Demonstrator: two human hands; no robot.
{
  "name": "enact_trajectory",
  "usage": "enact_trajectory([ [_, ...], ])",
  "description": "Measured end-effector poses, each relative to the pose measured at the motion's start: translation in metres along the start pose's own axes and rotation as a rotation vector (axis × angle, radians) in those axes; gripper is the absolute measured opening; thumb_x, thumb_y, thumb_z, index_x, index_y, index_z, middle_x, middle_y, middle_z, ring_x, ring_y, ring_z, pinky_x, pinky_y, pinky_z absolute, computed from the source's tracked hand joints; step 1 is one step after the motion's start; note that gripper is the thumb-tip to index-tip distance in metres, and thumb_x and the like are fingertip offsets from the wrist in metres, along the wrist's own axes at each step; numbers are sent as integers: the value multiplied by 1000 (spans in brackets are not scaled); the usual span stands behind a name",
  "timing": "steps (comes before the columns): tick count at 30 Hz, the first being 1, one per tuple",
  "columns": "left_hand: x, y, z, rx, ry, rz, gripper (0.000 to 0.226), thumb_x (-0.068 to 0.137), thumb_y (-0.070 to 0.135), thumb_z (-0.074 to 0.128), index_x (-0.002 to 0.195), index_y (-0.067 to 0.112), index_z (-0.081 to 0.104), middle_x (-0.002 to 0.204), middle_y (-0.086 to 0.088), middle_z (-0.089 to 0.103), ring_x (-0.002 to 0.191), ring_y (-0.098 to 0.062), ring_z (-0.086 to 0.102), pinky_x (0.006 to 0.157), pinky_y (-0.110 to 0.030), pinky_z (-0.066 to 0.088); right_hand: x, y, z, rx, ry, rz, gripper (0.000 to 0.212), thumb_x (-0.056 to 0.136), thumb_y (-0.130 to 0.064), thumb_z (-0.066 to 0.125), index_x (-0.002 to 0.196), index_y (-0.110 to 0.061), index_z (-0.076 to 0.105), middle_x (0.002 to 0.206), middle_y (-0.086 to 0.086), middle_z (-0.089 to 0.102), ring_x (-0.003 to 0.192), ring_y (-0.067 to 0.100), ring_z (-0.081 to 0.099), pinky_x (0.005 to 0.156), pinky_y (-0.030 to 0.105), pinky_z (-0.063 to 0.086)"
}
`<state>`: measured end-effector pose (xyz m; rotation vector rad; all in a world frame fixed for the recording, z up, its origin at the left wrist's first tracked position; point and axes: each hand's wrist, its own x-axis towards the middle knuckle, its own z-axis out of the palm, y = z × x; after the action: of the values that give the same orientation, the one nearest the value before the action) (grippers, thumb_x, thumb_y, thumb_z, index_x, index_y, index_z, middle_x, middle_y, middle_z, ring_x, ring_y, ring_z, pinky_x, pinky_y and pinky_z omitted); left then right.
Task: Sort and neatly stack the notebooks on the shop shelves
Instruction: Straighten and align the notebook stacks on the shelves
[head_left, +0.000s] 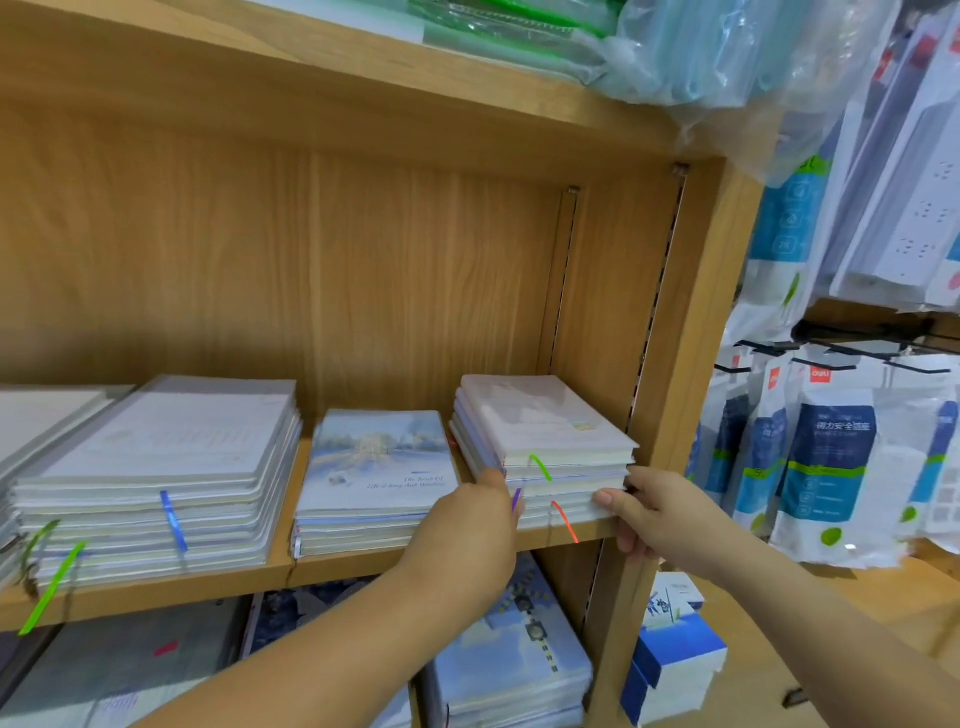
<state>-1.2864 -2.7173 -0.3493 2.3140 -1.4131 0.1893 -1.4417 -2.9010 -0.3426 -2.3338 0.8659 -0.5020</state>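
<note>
On the wooden shelf (363, 564) stand three stacks of notebooks. The right stack (540, 431) has pale covers and green, purple and orange ribbon markers hanging from its front. My left hand (467, 525) grips the stack's front left corner. My right hand (649, 512) holds the front right corner, thumb against the lower notebooks. The middle stack (374, 467) has a blue landscape cover. The left stack (166, 473) is larger, white, with blue and green ribbons.
A lower shelf holds more notebooks (514, 660). The upright side panel (696, 332) stands just right of the stack. Hanging packaged goods (831, 467) fill the right. Plastic-wrapped folders (701, 47) overhang the top shelf. A blue-white box (675, 660) sits low.
</note>
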Motion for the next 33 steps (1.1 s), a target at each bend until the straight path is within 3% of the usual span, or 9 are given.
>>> enact_trajectory([
  [3, -2, -2, 8, 36, 20, -10, 35, 102, 10, 50, 135, 12, 41, 99, -10, 66, 88, -29, 64, 66, -37, 45, 4, 6, -1, -40, 23, -26, 42, 100, -46, 59, 84, -7, 60, 62, 4, 72, 56, 20, 72, 56, 29, 58],
  [7, -4, -4, 14, 26, 49, 3, 41, 96, 1, 50, 134, 14, 41, 71, 3, 40, 69, -22, 47, 60, -34, 35, 7, 13, 0, -61, 35, -44, 48, 99, -50, 58, 77, -7, 61, 58, 3, 71, 53, 17, 70, 57, 23, 55],
  [11, -5, -1, 6, 43, -7, -13, 50, 93, -3, 51, 138, 13, 38, 94, -8, 63, 76, -24, 53, 63, -35, 41, 6, 12, 0, -16, 22, -19, 46, 99, -49, 59, 81, -6, 59, 58, 7, 70, 53, 23, 71, 53, 26, 55],
  [13, -7, 2, -3, 35, -68, -30, 40, 95, 2, 51, 132, 13, 42, 104, -12, 66, 82, -27, 60, 65, -34, 42, 3, 6, -4, -24, -8, 3, 42, 99, -52, 58, 88, -11, 60, 61, 7, 72, 56, 23, 72, 52, 27, 55],
  [15, -6, 1, -15, -15, -67, -39, 9, 104, 18, 47, 112, 15, 47, 104, -13, 66, 86, -29, 65, 65, -33, 42, -1, -1, -8, 10, -32, 9, 38, 97, -55, 58, 99, -18, 61, 65, 8, 74, 58, 24, 73, 53, 31, 59],
  [19, 7, 3, -30, -14, 61, 19, 30, 108, 42, 39, 101, 15, 48, 99, -9, 65, 78, -22, 56, 64, -31, 40, -2, -14, -13, 104, 11, -21, 34, 97, -51, 60, 106, -19, 52, 68, 11, 74, 58, 27, 73, 50, 28, 56],
  [23, 15, 8, -25, 68, 33, 35, 26, 107, 31, 48, 118, 8, 47, 105, -10, 66, 88, -24, 64, 66, -32, 45, 2, -16, -15, 29, 24, -15, 36, 100, -48, 58, 96, -13, 53, 65, 9, 74, 57, 25, 72, 53, 31, 59],
  [29, 15, 5, -19, -24, 84, 45, 24, 108, 35, 44, 96, 18, 34, 85, -5, 57, 76, -22, 57, 65, -34, 44, 4, -12, -17, -62, 56, -45, 38, 100, -49, 58, 82, -15, 53, 58, 6, 71, 51, 21, 69, 50, 24, 54],
  [33, 17, 2, -23, -73, 71, 33, 28, 107, 41, 45, 93, 17, 41, 86, -5, 58, 76, -22, 52, 63, -34, 39, 4, -14, -19, -25, 22, -14, 36, 98, -51, 59, 88, -18, 55, 61, 8, 72, 55, 24, 72, 58, 33, 60],
])
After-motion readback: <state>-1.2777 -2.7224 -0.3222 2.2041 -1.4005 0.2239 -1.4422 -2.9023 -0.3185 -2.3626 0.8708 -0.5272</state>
